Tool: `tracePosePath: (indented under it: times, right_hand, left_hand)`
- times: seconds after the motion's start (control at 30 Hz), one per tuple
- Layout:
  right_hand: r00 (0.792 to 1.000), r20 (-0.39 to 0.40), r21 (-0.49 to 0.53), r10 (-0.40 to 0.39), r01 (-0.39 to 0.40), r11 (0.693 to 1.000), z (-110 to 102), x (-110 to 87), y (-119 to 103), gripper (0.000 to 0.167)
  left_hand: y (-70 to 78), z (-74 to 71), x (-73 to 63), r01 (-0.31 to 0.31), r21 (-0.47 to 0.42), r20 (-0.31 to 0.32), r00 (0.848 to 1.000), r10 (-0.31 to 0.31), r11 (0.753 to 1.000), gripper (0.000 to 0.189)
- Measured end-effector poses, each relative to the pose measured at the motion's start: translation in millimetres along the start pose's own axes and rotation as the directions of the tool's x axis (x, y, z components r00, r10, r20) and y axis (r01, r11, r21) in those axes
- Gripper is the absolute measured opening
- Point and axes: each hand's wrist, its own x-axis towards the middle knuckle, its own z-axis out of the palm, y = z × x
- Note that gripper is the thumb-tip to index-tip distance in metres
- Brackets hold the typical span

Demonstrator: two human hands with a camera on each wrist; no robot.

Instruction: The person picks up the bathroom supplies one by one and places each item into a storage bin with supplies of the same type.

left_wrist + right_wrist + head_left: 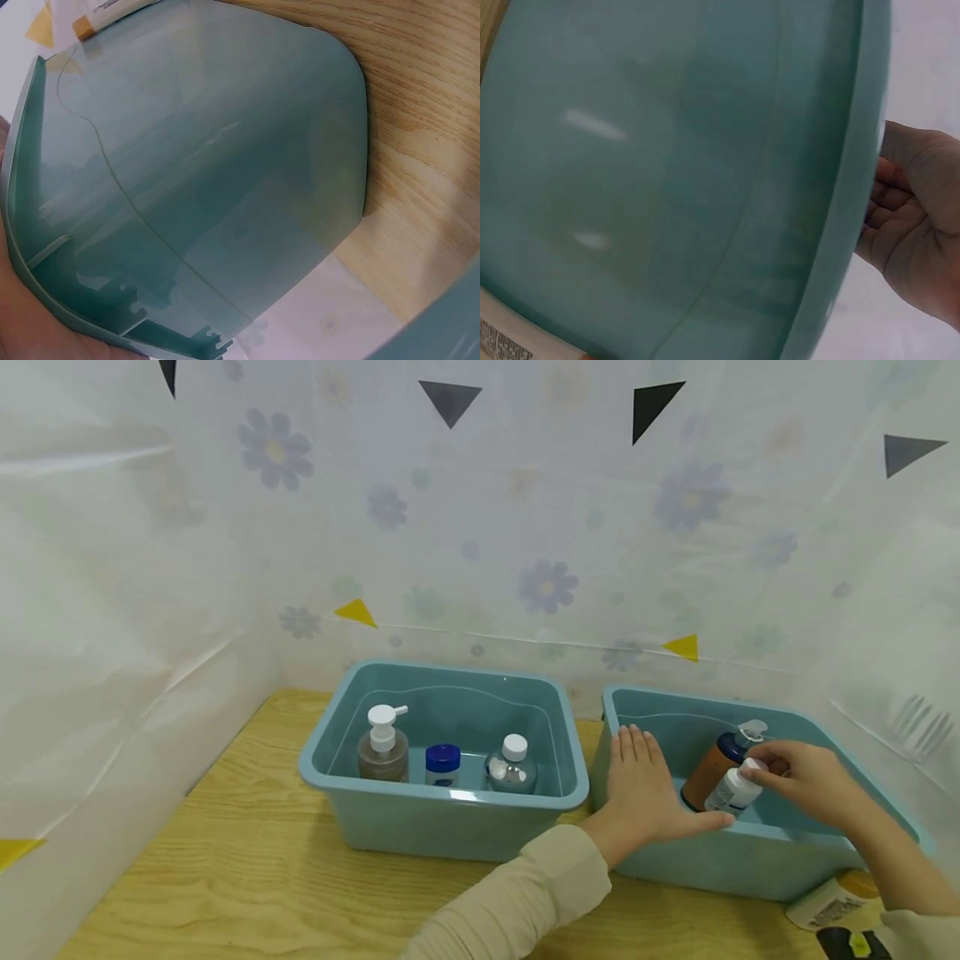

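My right hand (813,777) reaches over the front of the right teal tub (697,868) and pinches the white cap of a small white bottle (731,795), which leans inside. Right behind it tilts an orange-brown bottle (705,775) with a dark blue collar and a clear top. My left hand (641,793) rests across the tub's near left corner, fingers straight and thumb stretched along the front rim. In the left wrist view only part of that hand (34,322) shows at the rim. The right wrist view has the hand (922,217) partly behind the rim; the bottle is hidden there.
A second teal tub (442,827) stands to the left, holding a white pump bottle (384,756), a blue-capped container (442,767) and a clear white-capped bottle (513,768). In front of the right tub, a cream bottle (828,903) with a yellow cap lies on the wooden table (285,860).
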Motion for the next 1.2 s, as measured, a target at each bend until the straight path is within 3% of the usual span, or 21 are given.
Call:
tracePosePath:
  times: [0.23, 0.47, 0.73, 1.2]
  right_hand:
    - [0.996, 0.080, 0.015, 0.024, -0.025, 1.000, 9, 6.1, -3, 0.019]
    - [0.994, 0.109, 0.015, 0.001, -0.002, 1.000, 18, 9.0, -6, 0.019]
    - [0.991, 0.118, 0.042, -0.063, 0.058, 0.997, 25, 12.4, -9, 0.006]
    - [0.971, 0.179, 0.100, -0.156, 0.140, 0.985, 36, 24.0, -21, 0.003]
  left_hand:
    - [-0.7, -1.8, -1.2, -0.003, -0.003, 0.001, 1.000, 0.003, 1.000, 0.115]
    - [-0.2, -0.9, -1.2, -0.010, -0.005, 0.018, 1.000, 0.010, 1.000, 0.115]
    - [-0.6, -1.6, -0.3, -0.011, 0.006, 0.007, 1.000, 0.010, 1.000, 0.115]
    - [-0.8, -3.4, -1.2, -0.009, 0.013, 0.001, 1.000, 0.009, 1.000, 0.114]
